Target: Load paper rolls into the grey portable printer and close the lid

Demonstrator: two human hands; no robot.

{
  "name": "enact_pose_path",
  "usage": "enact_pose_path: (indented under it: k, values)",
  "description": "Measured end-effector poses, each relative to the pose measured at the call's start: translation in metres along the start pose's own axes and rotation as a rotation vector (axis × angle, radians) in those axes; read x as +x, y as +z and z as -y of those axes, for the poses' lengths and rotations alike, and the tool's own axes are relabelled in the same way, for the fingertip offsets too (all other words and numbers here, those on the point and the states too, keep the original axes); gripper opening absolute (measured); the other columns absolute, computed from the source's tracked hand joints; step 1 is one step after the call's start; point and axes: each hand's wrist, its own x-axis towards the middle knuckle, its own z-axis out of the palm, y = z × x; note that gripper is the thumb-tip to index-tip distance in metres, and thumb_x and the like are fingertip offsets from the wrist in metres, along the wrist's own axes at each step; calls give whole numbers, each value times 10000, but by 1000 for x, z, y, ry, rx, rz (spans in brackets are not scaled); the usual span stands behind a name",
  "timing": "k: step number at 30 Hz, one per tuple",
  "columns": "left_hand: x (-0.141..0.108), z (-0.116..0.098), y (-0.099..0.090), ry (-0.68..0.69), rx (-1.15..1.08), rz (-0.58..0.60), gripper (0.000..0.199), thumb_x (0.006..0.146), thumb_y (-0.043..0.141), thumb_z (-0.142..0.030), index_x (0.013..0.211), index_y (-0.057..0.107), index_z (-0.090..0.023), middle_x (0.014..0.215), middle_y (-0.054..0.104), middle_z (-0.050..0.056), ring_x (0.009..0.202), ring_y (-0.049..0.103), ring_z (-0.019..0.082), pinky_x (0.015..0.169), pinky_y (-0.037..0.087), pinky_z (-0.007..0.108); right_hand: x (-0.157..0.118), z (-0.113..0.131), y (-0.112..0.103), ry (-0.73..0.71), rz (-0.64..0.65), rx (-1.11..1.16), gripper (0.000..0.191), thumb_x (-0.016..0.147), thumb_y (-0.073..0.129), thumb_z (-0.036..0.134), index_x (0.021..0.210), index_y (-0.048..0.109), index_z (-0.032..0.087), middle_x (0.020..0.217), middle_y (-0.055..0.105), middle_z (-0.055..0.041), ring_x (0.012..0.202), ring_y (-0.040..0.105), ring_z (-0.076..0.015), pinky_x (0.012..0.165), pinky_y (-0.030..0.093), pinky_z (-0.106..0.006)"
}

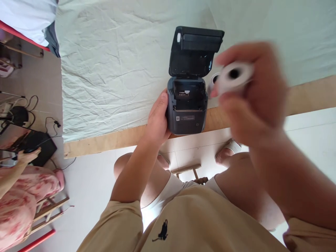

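Note:
My left hand [159,117] is closed around the left side of a dark grey portable label printer [187,122], near the table's front edge. The printer's black lid [195,52] stands raised, so its hollow paper bay shows, with a small printed label inside. To the right of the printer, my right hand [262,84] grips a white paper roll [236,75] with a dark hole in its core. This hand is blurred by motion. Behind the fingers, a second white roll [214,82] is partly hidden beside the printer.
A pale green cloth [112,70] covers the table, with a bare wooden edge [105,136] in front. On the left, another person's hand [28,155] rests on a mouse by a laptop [15,136]. Cables, a wooden chair [49,210] and a red bar lie nearby.

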Motion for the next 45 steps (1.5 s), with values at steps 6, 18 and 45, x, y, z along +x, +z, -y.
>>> enact_pose_path:
  k: [6, 18, 45]
  values:
    - [-3, -6, 4, -8, 14, 64, 424, 1114, 664, -679, 1132, 812, -282, 1282, 898, 35, 1583, 724, 335, 1249, 684, 446, 1, 12, 27, -296, 8, -127, 541, 1048, 524, 165, 1547, 562, 369, 1351, 747, -93, 1282, 745, -323, 1049, 678, -554]
    - [-7, -9, 5, 14, 8, 117, 264, 1074, 800, -526, 1194, 804, -291, 1193, 899, 12, 1530, 775, 334, 1160, 739, 456, 4, -7, 31, -125, 52, -270, 185, 1103, 589, 250, 997, 725, 316, 1031, 869, -19, 977, 833, -279, 916, 634, -504]
    - [-7, -7, -4, 13, 180, 121, 1287, 667, 1063, -435, 1783, 424, -375, 1645, 714, 125, 1603, 666, 458, 1263, 632, 567, 5, -20, 10, -149, -189, -43, 394, 1097, 531, 449, 1478, 541, 348, 1491, 667, -90, 1267, 792, -317, 1122, 644, -584]
